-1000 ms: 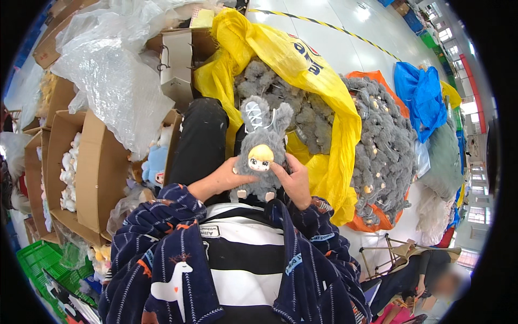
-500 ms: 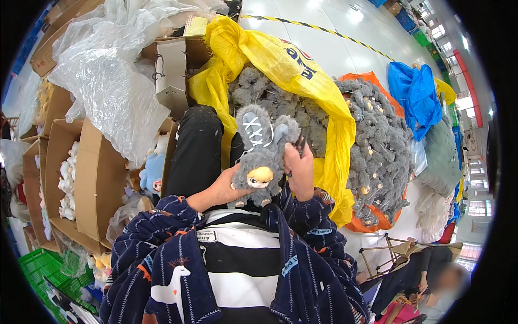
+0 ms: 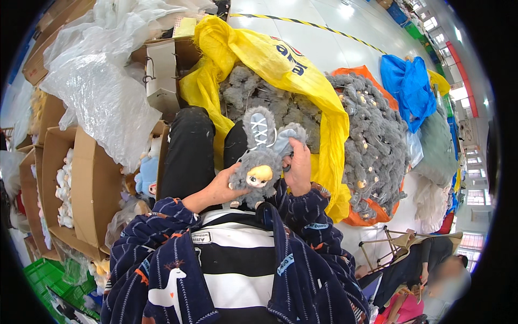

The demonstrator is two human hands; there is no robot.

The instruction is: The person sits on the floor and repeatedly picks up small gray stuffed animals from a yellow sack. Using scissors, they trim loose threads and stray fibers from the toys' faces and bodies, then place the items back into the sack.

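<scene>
Space above the plush toy (image 3: pixel 260 162) is open; a yellow sack (image 3: pixel 334 123) bounds its right.

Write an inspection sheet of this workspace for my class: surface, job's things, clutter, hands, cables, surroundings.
Surface: dark-trousered lap above pale floor.
Job's things: grey plush toy, doll-faced, one ear white-laced.
Clutter: open yellow bag and orange bag, both holding grey plush; cardboard boxes; crumpled clear plastic.
Hands: left hand grips the toy's body; right hand holds its other ear; dark item there unclear.
Cables: nothing seen.
Surroundings: green crate, blue bag, another person.
</scene>
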